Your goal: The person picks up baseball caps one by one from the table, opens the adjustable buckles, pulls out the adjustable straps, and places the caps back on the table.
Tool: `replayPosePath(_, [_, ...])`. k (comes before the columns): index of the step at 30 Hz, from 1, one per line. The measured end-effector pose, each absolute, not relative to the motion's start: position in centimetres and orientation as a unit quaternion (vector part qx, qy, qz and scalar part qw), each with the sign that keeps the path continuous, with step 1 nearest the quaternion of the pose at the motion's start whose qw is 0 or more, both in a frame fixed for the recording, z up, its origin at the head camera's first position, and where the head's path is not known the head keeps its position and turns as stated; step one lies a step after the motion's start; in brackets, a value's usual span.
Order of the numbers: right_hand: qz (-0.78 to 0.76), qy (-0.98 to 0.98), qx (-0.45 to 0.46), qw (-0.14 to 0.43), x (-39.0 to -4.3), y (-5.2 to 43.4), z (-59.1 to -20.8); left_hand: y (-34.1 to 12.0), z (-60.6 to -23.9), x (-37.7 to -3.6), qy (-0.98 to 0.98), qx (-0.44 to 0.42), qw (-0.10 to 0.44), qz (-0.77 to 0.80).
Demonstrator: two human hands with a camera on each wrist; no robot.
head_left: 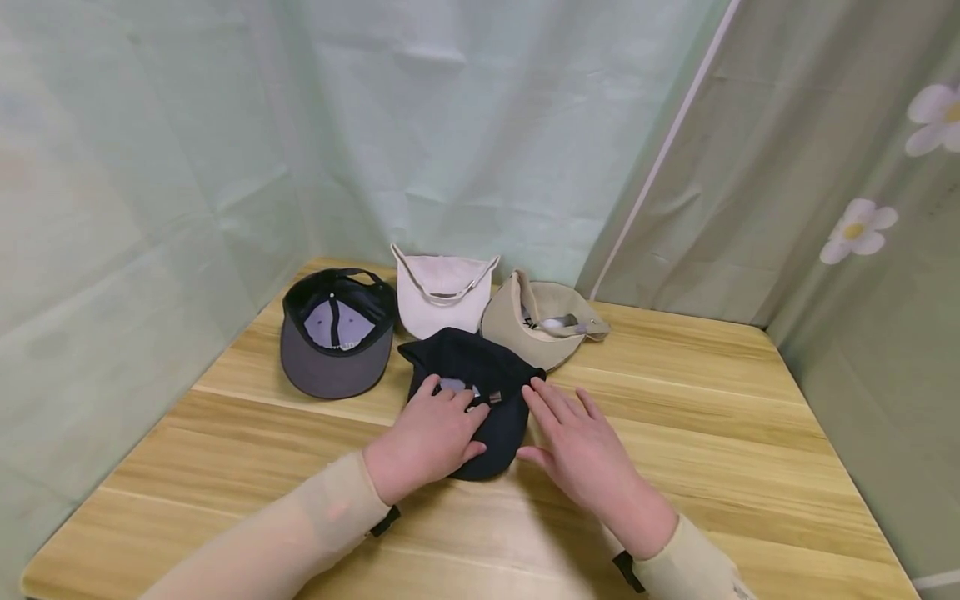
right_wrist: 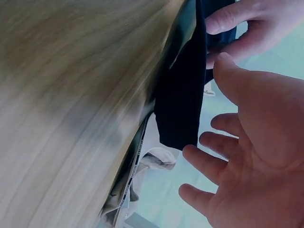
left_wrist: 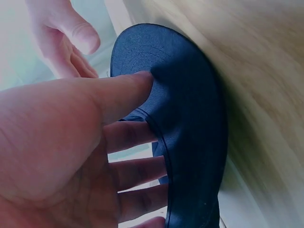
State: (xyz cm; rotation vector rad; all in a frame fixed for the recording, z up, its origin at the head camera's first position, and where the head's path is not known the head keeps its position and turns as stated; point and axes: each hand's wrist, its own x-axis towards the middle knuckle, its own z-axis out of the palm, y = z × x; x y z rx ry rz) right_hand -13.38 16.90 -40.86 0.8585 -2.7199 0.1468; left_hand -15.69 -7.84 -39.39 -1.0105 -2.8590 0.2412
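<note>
**Wood-grain tabletop, four caps, two hands on the dark one**

Pale wooden planks make up the tabletop, which sits in a corner hung with light green cloth; the curtain on the right carries printed white flowers.

At the middle of the surface lies a navy cap, its back strap and buckle facing up. The left hand rests on top of it, fingers spread and laid flat over the crown (the wrist view shows the thumb pressing on the dark brim, with no curl around it). The right hand lies just beside the cap's right edge, fingers straight and relaxed, fingertips touching or nearly touching the fabric; it grips nothing.

Behind the navy cap, near the curtain, three more caps lie upside down in a row: a black and grey cap at left, a white cap in the middle, and a beige cap at right.
</note>
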Motion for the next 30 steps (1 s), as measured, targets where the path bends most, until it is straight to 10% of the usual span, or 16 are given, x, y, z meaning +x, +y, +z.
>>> replayPosePath(30, [0.018, -0.939, 0.324, 0.116, -14.1, 18.2, -42.4, -5.5, -41.2, -18.5, -0.928, -0.349, 0.125, 0.022])
